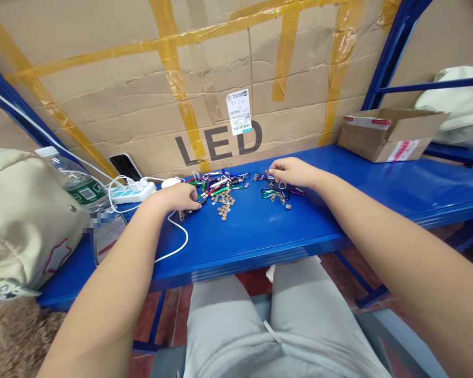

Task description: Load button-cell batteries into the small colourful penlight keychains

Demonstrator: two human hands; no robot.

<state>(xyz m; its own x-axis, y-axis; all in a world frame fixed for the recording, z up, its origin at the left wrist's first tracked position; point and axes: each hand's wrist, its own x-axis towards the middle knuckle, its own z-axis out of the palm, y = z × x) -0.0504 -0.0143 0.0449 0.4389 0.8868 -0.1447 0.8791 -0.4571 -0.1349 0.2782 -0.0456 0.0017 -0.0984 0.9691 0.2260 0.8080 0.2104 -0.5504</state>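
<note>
My left hand [180, 197] is closed at the left edge of a pile of thin coloured metal tubes [220, 181], some with clips. Its fingertips touch a small dark piece, and what they hold is hidden. Small coin-like discs [223, 203] lie spread just in front of that pile. To the right, my right hand [291, 171] is closed in a pinch above a second group, made up of small coloured carabiners [268, 193] and silvery bits [278, 198]. A red and blue clip [261, 177] lies by its fingertips; I cannot make out what is pinched.
On the blue table [236, 239] at left are a power strip [132, 192] with white cables, a plastic bottle [79, 181] and a cream bag [27, 215]. A phone [126, 167] leans against the large taped cardboard [205, 94]. An open cardboard box [390, 135] stands at back right.
</note>
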